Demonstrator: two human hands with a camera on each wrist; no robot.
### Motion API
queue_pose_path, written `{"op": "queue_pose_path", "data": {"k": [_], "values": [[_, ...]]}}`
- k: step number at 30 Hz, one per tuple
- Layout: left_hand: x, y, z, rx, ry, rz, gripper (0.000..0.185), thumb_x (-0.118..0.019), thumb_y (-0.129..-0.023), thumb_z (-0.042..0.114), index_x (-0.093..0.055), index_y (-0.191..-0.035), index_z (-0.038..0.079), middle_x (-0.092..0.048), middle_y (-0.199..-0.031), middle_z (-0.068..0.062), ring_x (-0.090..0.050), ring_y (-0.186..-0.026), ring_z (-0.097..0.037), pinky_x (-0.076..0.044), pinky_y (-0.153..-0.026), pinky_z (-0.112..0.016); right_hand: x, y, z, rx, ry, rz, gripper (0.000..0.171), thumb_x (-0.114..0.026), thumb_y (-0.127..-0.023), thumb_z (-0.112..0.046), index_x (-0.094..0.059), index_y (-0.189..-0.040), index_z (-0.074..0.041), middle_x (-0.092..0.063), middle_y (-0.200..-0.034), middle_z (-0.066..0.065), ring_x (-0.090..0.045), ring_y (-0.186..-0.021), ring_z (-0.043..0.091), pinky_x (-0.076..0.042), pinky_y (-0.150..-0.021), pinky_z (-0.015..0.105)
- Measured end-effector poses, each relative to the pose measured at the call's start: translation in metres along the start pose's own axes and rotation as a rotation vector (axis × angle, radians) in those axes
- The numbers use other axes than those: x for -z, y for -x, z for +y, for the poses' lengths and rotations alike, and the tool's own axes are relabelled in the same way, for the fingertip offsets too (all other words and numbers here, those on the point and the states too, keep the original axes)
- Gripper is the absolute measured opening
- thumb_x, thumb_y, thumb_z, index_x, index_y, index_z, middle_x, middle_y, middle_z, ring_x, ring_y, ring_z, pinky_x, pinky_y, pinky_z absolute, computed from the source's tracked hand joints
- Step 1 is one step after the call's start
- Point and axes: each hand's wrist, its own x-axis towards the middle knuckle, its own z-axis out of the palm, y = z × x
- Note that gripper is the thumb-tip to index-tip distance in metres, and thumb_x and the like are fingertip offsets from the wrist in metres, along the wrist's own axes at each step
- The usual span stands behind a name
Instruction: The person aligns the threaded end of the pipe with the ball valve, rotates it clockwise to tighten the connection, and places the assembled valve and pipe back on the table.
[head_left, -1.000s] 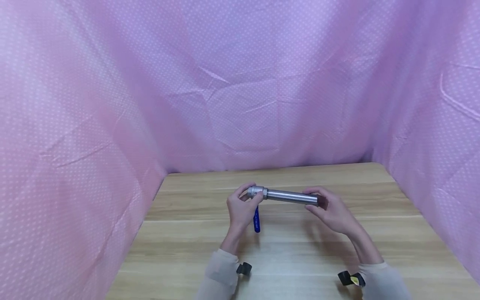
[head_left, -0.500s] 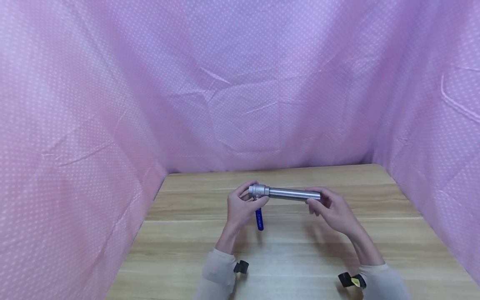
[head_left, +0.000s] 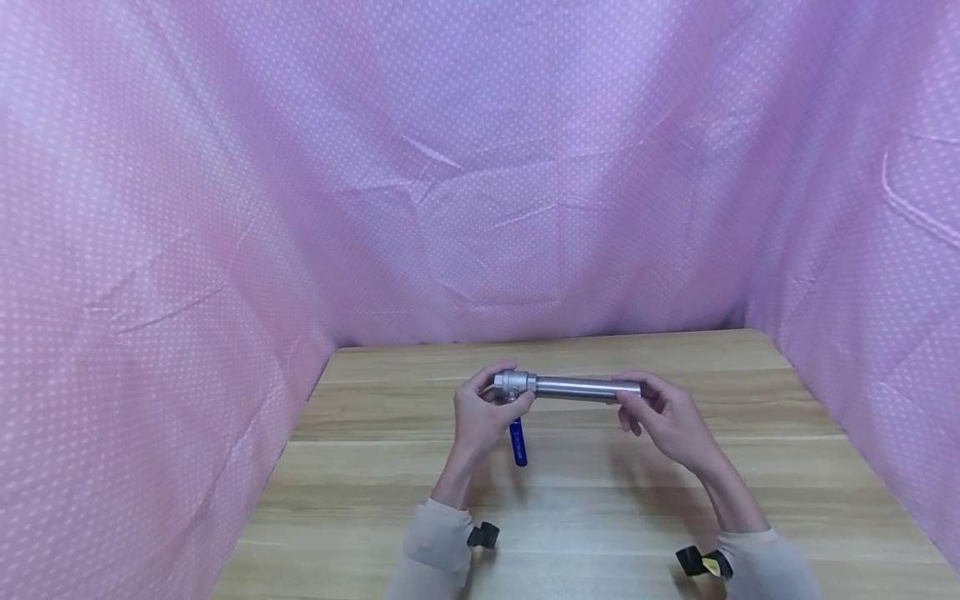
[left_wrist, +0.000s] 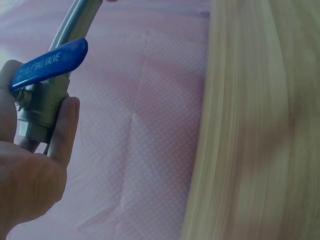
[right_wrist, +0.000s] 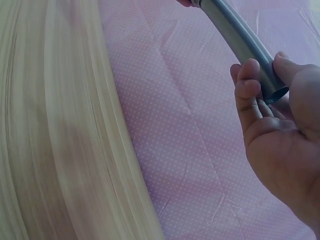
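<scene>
the left hand (head_left: 480,414) grips the silver metal ball valve body (head_left: 514,383), fingers curled round it, its blue lever handle (head_left: 517,442) hanging just below the fingers; the right hand (head_left: 663,417) pinches the far end of the grey steel pipe (head_left: 583,387) between thumb and fingertips (right_wrist: 248,82), narrow hold; the assembly is held level, clear above the light wooden table (head_left: 600,500), pink dotted cloth (head_left: 480,167) behind; judgement: the pipe appears to be threading at the valve; advise keeping the pipe axis in line with the valve port, holding the valve fixed, and turning the pipe in short re-grips to avoid cross-threading; thread engagement cannot be seen.
</scene>
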Motion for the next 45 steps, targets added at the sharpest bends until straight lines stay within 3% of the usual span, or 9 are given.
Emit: {"op": "queue_pose_path", "data": {"k": [5,8,15,21,24,31,39,45], "values": [[-0.0009,0.0001,0.0012,-0.021,-0.033,0.016,0.045,-0.094,-0.085,0.008,-0.081,-0.128,0.009,-0.078,-0.122,-0.018,-0.081,-0.099,-0.019,-0.071,-0.085,-0.025,-0.0001,0.0013,-0.0014,0.037,-0.090,-0.008,0.044,-0.071,-0.105,0.008,-0.059,-0.146,0.010,-0.075,-0.107,-0.006,-0.075,-0.081,0.006,-0.066,-0.067,0.026],[-0.0010,0.0002,0.0022,-0.019,-0.049,0.007,0.044,-0.094,-0.086,0.011,-0.080,-0.127,0.006,-0.078,-0.121,-0.020,-0.080,-0.097,-0.019,-0.070,-0.083,-0.025,-0.0008,0.0014,-0.0014,0.062,-0.153,0.004,0.044,-0.070,-0.103,0.013,-0.058,-0.145,0.011,-0.075,-0.114,-0.003,-0.078,-0.087,0.006,-0.067,-0.069,0.025],[0.0012,-0.0001,0.0035,0.027,-0.106,-0.051,0.048,-0.097,-0.088,0.023,-0.082,-0.132,0.013,-0.079,-0.126,-0.016,-0.079,-0.101,-0.018,-0.070,-0.086,-0.025,-0.0010,0.0017,-0.0011,0.066,-0.134,0.058,0.040,-0.070,-0.103,0.013,-0.063,-0.142,0.009,-0.078,-0.096,0.003,-0.077,-0.079,0.009,-0.066,-0.065,0.026],[0.0061,-0.0010,0.0050,0.052,-0.065,-0.150,0.055,-0.097,-0.087,0.019,-0.079,-0.139,0.016,-0.076,-0.132,-0.018,-0.080,-0.107,-0.023,-0.071,-0.088,-0.028,0.0010,0.0019,-0.0031,0.048,-0.114,0.091,0.039,-0.069,-0.105,0.010,-0.066,-0.143,0.003,-0.079,-0.093,0.001,-0.076,-0.076,0.011,-0.066,-0.065,0.027],[0.0071,-0.0006,0.0048,0.047,-0.054,-0.168,0.056,-0.097,-0.087,0.017,-0.078,-0.140,0.014,-0.076,-0.133,-0.019,-0.080,-0.107,-0.022,-0.070,-0.088,-0.027,0.0011,0.0019,-0.0044,0.037,-0.087,0.106,0.037,-0.069,-0.106,0.008,-0.066,-0.142,0.004,-0.078,-0.090,-0.001,-0.075,-0.075,0.010,-0.065,-0.064,0.025],[0.0045,0.0005,0.0056,-0.010,-0.068,-0.086,0.044,-0.094,-0.087,0.014,-0.081,-0.129,0.008,-0.079,-0.124,-0.017,-0.077,-0.101,-0.016,-0.068,-0.086,-0.023,-0.0010,0.0004,-0.0063,0.054,0.012,0.115,0.034,-0.070,-0.107,0.006,-0.066,-0.141,0.007,-0.075,-0.088,-0.004,-0.072,-0.075,0.012,-0.062,-0.065,0.023],[0.0050,0.0011,0.0039,-0.026,-0.061,-0.045,0.041,-0.093,-0.086,0.014,-0.083,-0.126,0.010,-0.081,-0.121,-0.016,-0.077,-0.099,-0.015,-0.069,-0.087,-0.023,0.0020,0.0004,-0.0018,0.137,-0.175,0.048,0.050,-0.070,-0.098,0.021,-0.059,-0.147,0.014,-0.078,-0.134,0.000,-0.080,-0.113,0.004,-0.069,-0.086,0.021],[0.0057,0.0012,0.0032,-0.033,-0.063,-0.043,0.040,-0.092,-0.087,0.014,-0.083,-0.125,0.007,-0.081,-0.120,-0.018,-0.076,-0.097,-0.013,-0.068,-0.085,-0.021,0.0013,-0.0006,-0.0026,0.161,-0.152,0.065,0.046,-0.070,-0.097,0.023,-0.063,-0.141,0.013,-0.080,-0.125,0.000,-0.079,-0.109,0.004,-0.068,-0.086,0.019]]}}
